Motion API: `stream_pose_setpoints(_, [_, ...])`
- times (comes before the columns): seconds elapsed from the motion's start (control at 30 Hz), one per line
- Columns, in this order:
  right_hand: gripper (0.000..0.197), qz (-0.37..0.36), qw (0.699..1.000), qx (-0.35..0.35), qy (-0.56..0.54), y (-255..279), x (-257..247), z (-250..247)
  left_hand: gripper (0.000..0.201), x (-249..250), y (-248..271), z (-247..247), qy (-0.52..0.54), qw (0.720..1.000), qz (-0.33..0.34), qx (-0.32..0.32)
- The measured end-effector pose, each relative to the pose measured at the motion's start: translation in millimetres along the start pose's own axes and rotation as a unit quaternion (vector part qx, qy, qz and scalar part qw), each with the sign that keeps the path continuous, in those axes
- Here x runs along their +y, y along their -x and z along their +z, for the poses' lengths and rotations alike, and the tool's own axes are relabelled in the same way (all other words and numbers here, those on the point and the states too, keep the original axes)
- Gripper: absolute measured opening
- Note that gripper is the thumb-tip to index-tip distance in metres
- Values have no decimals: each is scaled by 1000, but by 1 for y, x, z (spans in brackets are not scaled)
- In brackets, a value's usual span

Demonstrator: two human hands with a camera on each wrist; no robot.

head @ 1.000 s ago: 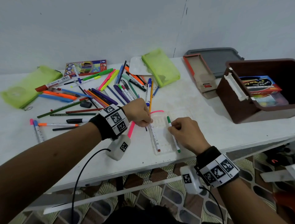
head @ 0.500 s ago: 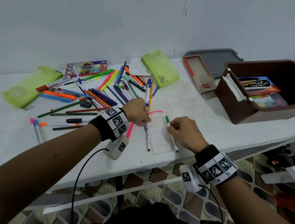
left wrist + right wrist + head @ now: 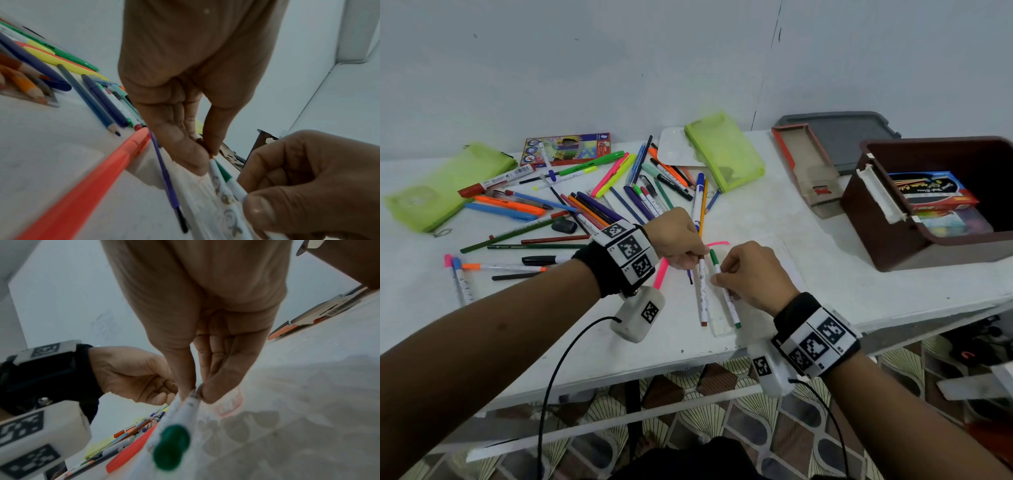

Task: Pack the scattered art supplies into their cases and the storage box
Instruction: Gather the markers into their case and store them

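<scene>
In the head view, my left hand [image 3: 697, 260] pinches the top end of a white marker with red ends [image 3: 702, 294]. Right beside it, my right hand [image 3: 717, 279] pinches a white marker with a green cap [image 3: 726, 298]. The two markers run nearly side by side over a clear plastic marker case [image 3: 722, 330] near the table's front edge. The left wrist view shows the left fingertips [image 3: 205, 151] closed on the red marker's tip, with the green marker [image 3: 223, 172] next to it. In the right wrist view, thumb and fingers pinch the green marker [image 3: 170, 446].
A brown storage box [image 3: 887, 236] holding colour sets stands at the right, a grey lid [image 3: 839, 137] and an open red carton [image 3: 804, 164] behind it. Many pens and pencils [image 3: 602, 202] lie scattered left of centre. Two green pouches [image 3: 722, 154] [image 3: 431, 192] lie at the back. A pink highlighter [image 3: 661, 274] lies under my left wrist.
My hands have drawn closer together. The red-ended marker has swung from the case's left side to lie close alongside the green one.
</scene>
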State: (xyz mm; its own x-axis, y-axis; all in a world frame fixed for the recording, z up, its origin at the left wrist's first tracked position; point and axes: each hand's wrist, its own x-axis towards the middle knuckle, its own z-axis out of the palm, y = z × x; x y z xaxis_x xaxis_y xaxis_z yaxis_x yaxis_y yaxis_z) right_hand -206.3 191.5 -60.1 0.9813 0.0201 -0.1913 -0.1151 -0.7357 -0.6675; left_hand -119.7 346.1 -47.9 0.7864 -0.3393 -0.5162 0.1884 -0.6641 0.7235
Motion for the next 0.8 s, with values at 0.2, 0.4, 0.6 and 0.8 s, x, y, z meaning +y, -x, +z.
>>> stream_pose_setpoints(0.2, [25,2,1000,-2,5,-4,-4,0,29,-2,-2,0,-8,1000,-14,-11])
stream_pose_setpoints(0.4, [20,20,1000,-11,7,-5,8,-5,35,2,-6,10,-38,999,9,-8])
stream_pose_setpoints(0.6, [24,21,1000,-21,0,-8,11,-5,39,-7,-7,20,-161,986,38,30])
stream_pose_setpoints(0.8, [22,25,999,-32,-3,-10,12,-5,50,-4,0,23,-309,943,55,106])
